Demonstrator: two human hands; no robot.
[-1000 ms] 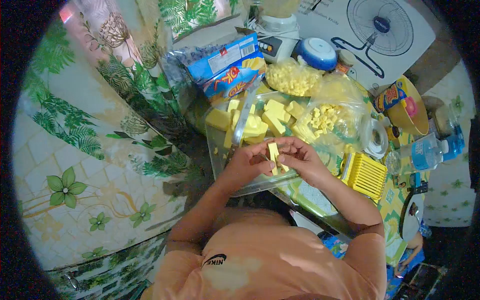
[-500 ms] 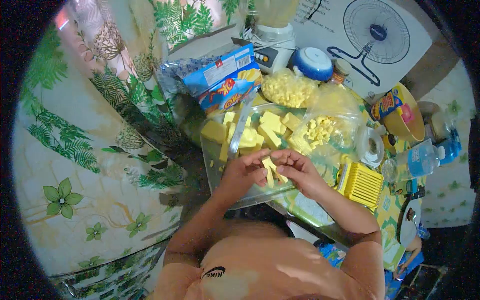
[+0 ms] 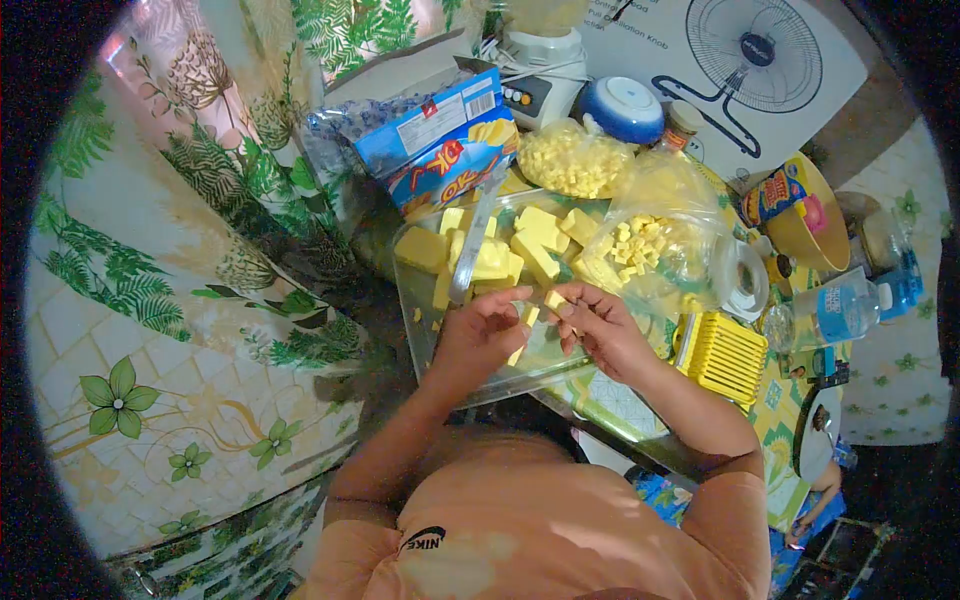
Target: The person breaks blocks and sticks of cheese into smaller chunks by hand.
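A pale-yellow rectangular stick [image 3: 529,315] is gripped in the left hand [image 3: 475,337]; a short yellow block [image 3: 555,300] is pinched by the right hand [image 3: 608,337]. Larger yellow blocks [image 3: 536,257] are seen beyond both.

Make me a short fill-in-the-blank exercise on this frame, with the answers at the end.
1. The right hand pinches a small piece whose colour is ____.
2. In the view, the slatted tool lies to the ____ of the clear tray.
3. The large white panel at the back carries a picture of a ____.
4. The black brand name on the orange shirt reads ____.

Missing words: yellow; right; fan; NIKE.
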